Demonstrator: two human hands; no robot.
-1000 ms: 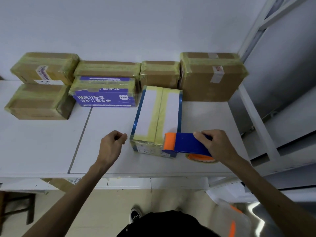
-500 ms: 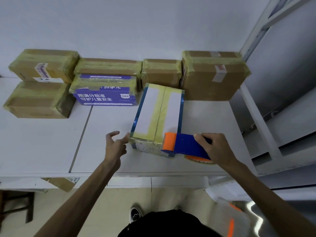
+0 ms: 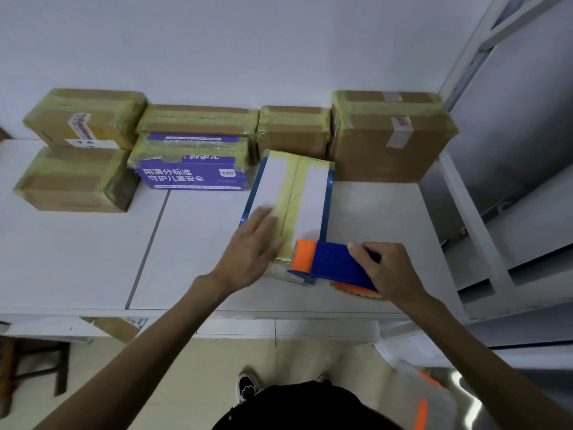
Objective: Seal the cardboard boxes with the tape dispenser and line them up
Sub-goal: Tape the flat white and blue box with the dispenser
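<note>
A white box with blue edges (image 3: 310, 200) lies on the white table (image 3: 77, 262), a yellowish tape strip running down its middle seam. My left hand (image 3: 252, 246) lies flat with straight fingers on the box's near left top. My right hand (image 3: 389, 271) grips the blue and orange tape dispenser (image 3: 328, 263), whose orange head sits at the box's near right corner. Behind it stand taped boxes: a purple printed box (image 3: 192, 173), several brown ones along the wall.
A large brown box (image 3: 387, 141) stands at the back right against the wall, a small brown box (image 3: 294, 131) beside it, two brown boxes (image 3: 74, 178) at the left. A metal shelf frame (image 3: 465, 212) borders the table's right. Another box (image 3: 117, 328) shows below the table edge.
My left hand opened from a loose fist beside the box and moved right onto the box's top. The dispenser and right hand stayed at the near right corner.
</note>
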